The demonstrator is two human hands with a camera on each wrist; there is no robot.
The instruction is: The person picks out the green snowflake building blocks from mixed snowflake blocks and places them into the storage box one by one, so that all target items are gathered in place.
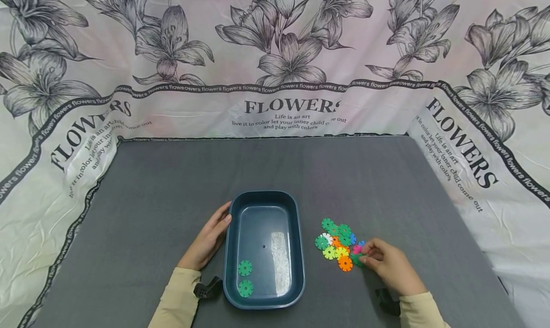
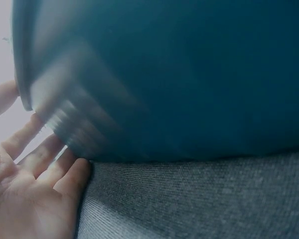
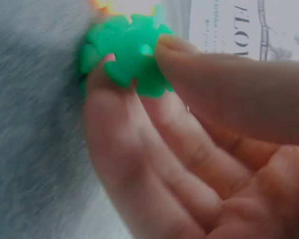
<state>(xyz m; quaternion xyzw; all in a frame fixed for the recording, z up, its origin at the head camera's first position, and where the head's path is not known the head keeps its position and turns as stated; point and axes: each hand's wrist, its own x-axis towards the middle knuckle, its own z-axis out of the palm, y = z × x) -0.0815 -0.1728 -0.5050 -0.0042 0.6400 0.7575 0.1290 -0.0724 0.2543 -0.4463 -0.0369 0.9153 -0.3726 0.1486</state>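
Note:
A blue rectangular tray (image 1: 258,232) stands on the grey cloth, with two green notched discs (image 1: 245,278) lying inside near its front left corner. My left hand (image 1: 210,239) rests against the tray's left outer wall. In the left wrist view its fingers (image 2: 37,154) lie extended against the tray's side. To the right of the tray, my right hand (image 1: 393,266) pinches a green notched disc (image 3: 132,57) between thumb and fingers. That disc is at the right edge of a loose pile of notched discs (image 1: 341,253) in green, yellow, orange, white, blue and pink.
Grey cloth (image 1: 193,175) covers the tabletop. A white flower-printed sheet (image 1: 292,113) stands up along the back and both sides. Dark wrist-worn cameras (image 1: 208,288) sit close to the tray's left side and below the right hand.

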